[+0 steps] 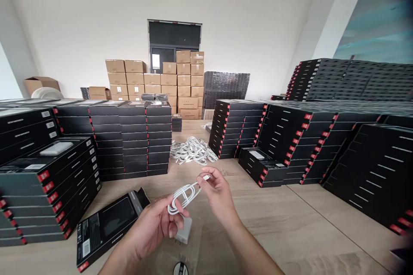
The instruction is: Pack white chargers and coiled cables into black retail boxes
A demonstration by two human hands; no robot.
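A coiled white cable [185,196] is held up between my hands above the table. My left hand [158,223] grips the left end of the coil between thumb and fingers. The fingers of my right hand [216,191] pinch the cable near its connector [206,177]. Beneath my left hand lies a white charger block [183,230], partly hidden by the fingers, on what looks like a clear plastic bag [193,253]. To the left of my left hand is a black box [109,227], lying flat with its far end flap raised.
Loose white cables [193,151] are heaped farther back on the wooden table [258,223]. Stacked black boxes [129,142] stand left, more black boxes [290,137] right. A white block [57,148] rests on the left stack. Brown cartons [161,81] rise against the wall.
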